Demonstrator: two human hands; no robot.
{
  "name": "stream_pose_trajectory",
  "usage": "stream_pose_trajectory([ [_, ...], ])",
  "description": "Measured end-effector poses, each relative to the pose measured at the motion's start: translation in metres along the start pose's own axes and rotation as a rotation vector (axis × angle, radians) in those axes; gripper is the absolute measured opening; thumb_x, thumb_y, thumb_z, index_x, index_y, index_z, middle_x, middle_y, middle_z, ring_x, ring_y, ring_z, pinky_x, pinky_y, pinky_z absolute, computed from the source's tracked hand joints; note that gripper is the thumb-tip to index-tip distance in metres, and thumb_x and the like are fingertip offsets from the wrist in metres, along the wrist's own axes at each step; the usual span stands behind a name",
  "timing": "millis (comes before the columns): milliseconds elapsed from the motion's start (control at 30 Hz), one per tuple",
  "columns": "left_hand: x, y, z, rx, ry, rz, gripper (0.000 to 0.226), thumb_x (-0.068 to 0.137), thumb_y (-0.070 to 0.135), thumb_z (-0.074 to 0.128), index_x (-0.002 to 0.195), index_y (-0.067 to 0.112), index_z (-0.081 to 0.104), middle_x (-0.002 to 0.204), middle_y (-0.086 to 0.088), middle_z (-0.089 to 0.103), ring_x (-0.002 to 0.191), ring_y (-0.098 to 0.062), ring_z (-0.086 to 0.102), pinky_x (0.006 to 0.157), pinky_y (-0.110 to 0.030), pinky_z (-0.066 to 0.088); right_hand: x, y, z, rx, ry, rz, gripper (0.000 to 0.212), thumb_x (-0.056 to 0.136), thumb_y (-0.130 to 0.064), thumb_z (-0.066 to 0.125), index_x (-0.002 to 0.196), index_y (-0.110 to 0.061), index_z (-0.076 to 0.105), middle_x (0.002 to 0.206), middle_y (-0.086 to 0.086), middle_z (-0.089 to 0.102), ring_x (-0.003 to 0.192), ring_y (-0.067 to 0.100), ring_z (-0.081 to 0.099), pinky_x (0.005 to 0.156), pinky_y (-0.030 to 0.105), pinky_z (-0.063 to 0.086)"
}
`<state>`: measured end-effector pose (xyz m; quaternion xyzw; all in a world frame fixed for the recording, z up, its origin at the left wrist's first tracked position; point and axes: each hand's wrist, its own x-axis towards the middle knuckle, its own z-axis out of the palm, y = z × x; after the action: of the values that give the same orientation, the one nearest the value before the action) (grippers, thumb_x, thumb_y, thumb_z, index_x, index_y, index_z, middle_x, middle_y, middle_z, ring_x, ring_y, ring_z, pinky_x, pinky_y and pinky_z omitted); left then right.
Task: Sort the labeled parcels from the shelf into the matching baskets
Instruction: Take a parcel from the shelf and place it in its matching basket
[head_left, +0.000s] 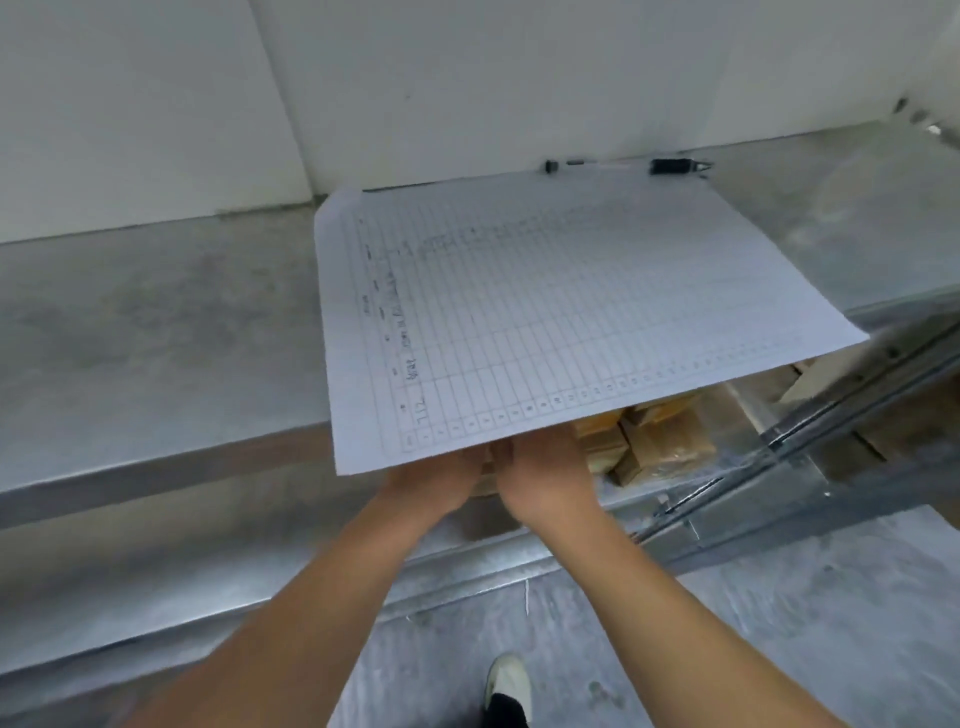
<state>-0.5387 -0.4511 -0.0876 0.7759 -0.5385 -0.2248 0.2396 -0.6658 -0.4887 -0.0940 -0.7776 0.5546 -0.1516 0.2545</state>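
Note:
Several brown taped parcels (660, 441) lie on a lower level of the metal shelf (156, 332), under a gridded paper sheet (561, 312) that overhangs the top shelf's front edge. My left hand (431, 478) and my right hand (545, 478) reach side by side under that sheet toward the parcels. A bit of brown parcel (485, 486) shows between them. The paper hides the fingers of both hands, so I cannot tell whether they hold anything. No basket is in view.
A pen (675, 166) and its cap (550, 166) lie at the back of the top shelf against the white wall. Metal shelf rails (779, 452) run diagonally at the right. My shoe (506, 680) stands on the grey floor below.

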Motion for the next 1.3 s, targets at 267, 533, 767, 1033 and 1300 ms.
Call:
stream_pose_trajectory([
  [267,-0.035,-0.001,-0.019,-0.006,0.192,-0.174,0.011,0.095,0.036,0.054,0.096,0.026,0.053,0.09,0.003,0.061,0.088,-0.02,0.06,0.073,-0.03,0.044,-0.009,-0.016,0.001,0.185,0.043,-0.115,0.029,0.096,-0.03,0.053,0.112,-0.008,0.063,0.104,0.009,0.063,0.094,0.028,0.062,0.078,0.028,0.044],
  [533,-0.113,-0.054,-0.063,0.031,0.182,-0.394,0.085,0.089,0.045,0.045,0.158,0.032,-0.002,0.124,-0.009,0.063,0.107,-0.034,0.061,0.08,-0.038,0.047,-0.044,-0.088,0.021,0.09,-0.384,-0.308,0.064,0.094,-0.027,0.049,0.154,-0.022,0.025,0.121,0.013,0.055,0.105,0.032,0.059,0.087,0.036,0.05],
  [767,-0.206,-0.121,-0.099,0.125,0.283,-0.488,0.064,0.097,0.033,0.044,0.156,0.021,0.024,0.113,-0.012,0.069,0.107,-0.032,0.062,0.083,-0.038,0.047,-0.115,-0.162,0.072,-0.078,-0.624,-0.424,0.066,0.101,-0.03,0.042,0.162,-0.021,0.019,0.15,0.018,0.035,0.131,0.039,0.049,0.11,0.038,0.04],
  [1033,-0.341,-0.197,-0.154,0.088,0.59,-0.625,0.029,0.1,0.052,0.023,0.09,0.027,0.032,0.075,-0.006,0.066,0.077,-0.037,0.064,0.061,-0.041,0.045,-0.223,-0.262,0.137,-0.013,-0.533,-0.686,0.029,0.106,-0.05,0.032,0.094,-0.025,0.04,0.099,0.003,0.064,0.101,0.031,0.058,0.077,0.04,0.04],
  [1300,-0.477,-0.264,-0.194,0.071,0.729,-0.81,0.046,0.099,0.036,0.035,0.144,0.037,0.024,0.077,0.001,0.065,0.062,-0.021,0.059,0.059,-0.037,0.048,-0.33,-0.345,0.192,0.139,-0.723,-0.853,0.05,0.094,-0.038,0.046,0.142,-0.038,0.033,0.121,-0.007,0.06,0.104,0.017,0.06,0.086,0.045,0.054],
])
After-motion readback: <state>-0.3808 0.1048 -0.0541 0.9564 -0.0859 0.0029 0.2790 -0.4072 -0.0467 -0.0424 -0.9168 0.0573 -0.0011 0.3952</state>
